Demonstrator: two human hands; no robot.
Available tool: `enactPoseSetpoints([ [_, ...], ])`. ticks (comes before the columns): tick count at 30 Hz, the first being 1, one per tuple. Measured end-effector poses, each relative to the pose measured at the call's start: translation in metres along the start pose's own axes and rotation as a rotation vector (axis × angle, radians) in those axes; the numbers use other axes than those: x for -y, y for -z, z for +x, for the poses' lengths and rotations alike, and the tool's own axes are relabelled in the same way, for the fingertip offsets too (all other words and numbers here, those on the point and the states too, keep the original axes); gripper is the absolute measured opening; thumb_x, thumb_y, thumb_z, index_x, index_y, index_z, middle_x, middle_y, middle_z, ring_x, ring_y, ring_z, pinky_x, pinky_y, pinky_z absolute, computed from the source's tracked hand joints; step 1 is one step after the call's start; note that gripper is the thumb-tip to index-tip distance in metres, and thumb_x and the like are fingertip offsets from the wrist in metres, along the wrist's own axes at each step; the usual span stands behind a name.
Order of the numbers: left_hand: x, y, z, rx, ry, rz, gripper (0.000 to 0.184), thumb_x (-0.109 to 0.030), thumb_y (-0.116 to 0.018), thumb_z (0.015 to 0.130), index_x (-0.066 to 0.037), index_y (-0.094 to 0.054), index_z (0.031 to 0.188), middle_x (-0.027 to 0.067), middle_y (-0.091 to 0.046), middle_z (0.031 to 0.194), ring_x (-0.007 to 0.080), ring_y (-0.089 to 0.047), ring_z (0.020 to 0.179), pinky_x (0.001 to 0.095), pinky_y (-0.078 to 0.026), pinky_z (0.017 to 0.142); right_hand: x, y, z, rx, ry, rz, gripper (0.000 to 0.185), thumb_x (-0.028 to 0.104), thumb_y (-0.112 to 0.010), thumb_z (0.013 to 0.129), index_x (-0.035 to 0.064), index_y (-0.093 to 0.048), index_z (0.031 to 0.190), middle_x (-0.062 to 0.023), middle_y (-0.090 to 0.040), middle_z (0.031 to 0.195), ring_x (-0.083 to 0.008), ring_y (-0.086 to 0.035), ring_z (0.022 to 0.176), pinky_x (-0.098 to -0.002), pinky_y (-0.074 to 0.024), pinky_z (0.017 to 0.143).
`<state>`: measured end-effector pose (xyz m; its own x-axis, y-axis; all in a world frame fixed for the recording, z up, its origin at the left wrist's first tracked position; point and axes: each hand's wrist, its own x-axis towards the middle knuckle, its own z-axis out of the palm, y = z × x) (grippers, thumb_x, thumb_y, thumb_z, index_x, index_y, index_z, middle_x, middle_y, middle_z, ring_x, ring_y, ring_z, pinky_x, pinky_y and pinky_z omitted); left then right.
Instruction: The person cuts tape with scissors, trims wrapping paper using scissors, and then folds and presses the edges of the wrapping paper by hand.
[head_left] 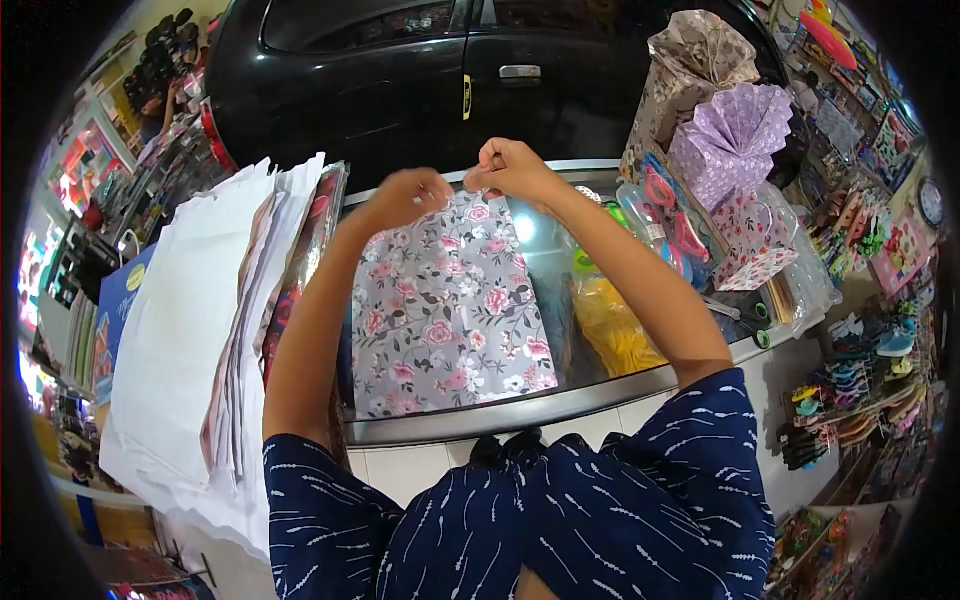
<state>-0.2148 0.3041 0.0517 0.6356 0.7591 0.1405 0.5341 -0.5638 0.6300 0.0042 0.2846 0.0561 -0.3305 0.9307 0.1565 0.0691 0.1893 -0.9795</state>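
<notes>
A grey sheet of floral paper with pink and white flowers lies flat on the glass counter in front of me, looking like a folded bag or wrapped packet. Over its far left corner is my left hand, fingers curled and slightly blurred, so its grip does not show clearly. My right hand is at the far edge of the paper, thumb and fingertips pinched together. Something small and whitish shows near those fingertips, too small to name. The two hands are a short gap apart.
White paper sheets are stacked on the left. On the right stand a floral paper bag, a purple pleated paper piece and scissors. Yellow goods show near my right forearm. A black car stands beyond the counter.
</notes>
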Motion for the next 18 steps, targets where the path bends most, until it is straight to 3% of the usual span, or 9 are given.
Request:
enactPoseSetpoints([
  [1,0.005,-0.011,-0.004,0.066,-0.028,0.050,0.031,-0.026,-0.065,0.083,-0.003,-0.062,0.104,0.0107,-0.062,0.104,0.0201,-0.057,0.099,0.0322,-0.043,0.090,-0.006,-0.003,0.005,-0.034,-0.019,0.049,0.026,0.003,-0.071,0.072,0.0032,-0.048,0.084,-0.0102,-0.065,0.076,-0.0123,-0.063,0.065,-0.0215,-0.0471,0.051],
  [4,0.017,-0.034,-0.010,0.002,-0.167,0.257,0.061,-0.045,-0.066,0.077,-0.001,-0.055,0.118,0.0166,-0.054,0.120,0.0281,-0.050,0.114,0.0383,-0.038,0.096,-0.021,-0.009,0.015,-0.072,-0.023,0.143,0.025,0.002,-0.070,0.073,0.0033,-0.047,0.083,-0.0102,-0.064,0.075,-0.0119,-0.062,0.064,-0.0203,-0.0467,0.050],
  [7,0.027,-0.047,-0.017,-0.012,-0.175,0.432,0.082,-0.059,-0.060,0.075,0.000,-0.044,0.130,0.0175,-0.043,0.134,0.0320,-0.038,0.125,0.0435,-0.028,0.104,-0.034,-0.010,0.021,-0.107,-0.010,0.092,0.024,0.000,-0.068,0.073,0.0031,-0.047,0.084,-0.0104,-0.063,0.076,-0.0121,-0.062,0.065,-0.0213,-0.0475,0.051],
  [8,0.029,-0.045,-0.015,0.080,-0.106,0.424,0.090,-0.060,-0.060,0.075,0.000,-0.034,0.137,0.0175,-0.032,0.141,0.0337,-0.030,0.130,0.0438,-0.023,0.107,-0.038,-0.009,0.023,-0.132,-0.006,0.070,0.023,0.000,-0.068,0.073,0.0031,-0.048,0.085,-0.0103,-0.063,0.076,-0.0123,-0.063,0.065,-0.0215,-0.0477,0.051],
  [12,0.015,-0.038,-0.013,0.194,0.092,0.441,0.105,-0.070,-0.058,0.069,-0.005,-0.022,0.143,0.0149,-0.022,0.147,0.0328,-0.018,0.136,0.0477,-0.012,0.110,-0.040,-0.009,0.025,-0.241,-0.075,0.034,0.023,-0.001,-0.067,0.073,0.0028,-0.049,0.086,-0.0096,-0.062,0.077,-0.0125,-0.062,0.064,-0.0221,-0.0479,0.051],
  [15,0.011,-0.036,-0.014,0.205,0.098,0.482,0.104,-0.071,-0.057,0.069,-0.008,-0.022,0.144,0.0148,-0.021,0.148,0.0326,-0.017,0.137,0.0497,-0.010,0.110,-0.055,-0.006,0.031,-0.218,-0.056,0.072,0.023,-0.001,-0.068,0.073,0.0028,-0.049,0.087,-0.0089,-0.061,0.076,-0.0129,-0.062,0.064,-0.0219,-0.0480,0.052],
  [18,0.022,-0.044,-0.017,0.119,0.071,0.467,0.111,-0.078,-0.055,0.063,-0.006,-0.026,0.142,0.0105,-0.023,0.148,0.0306,-0.017,0.137,0.0492,-0.006,0.111,-0.055,-0.006,0.030,-0.143,-0.103,0.038,0.026,-0.002,-0.068,0.075,0.0022,-0.049,0.093,-0.0105,-0.062,0.083,-0.0153,-0.063,0.075,-0.0238,-0.0499,0.059],
])
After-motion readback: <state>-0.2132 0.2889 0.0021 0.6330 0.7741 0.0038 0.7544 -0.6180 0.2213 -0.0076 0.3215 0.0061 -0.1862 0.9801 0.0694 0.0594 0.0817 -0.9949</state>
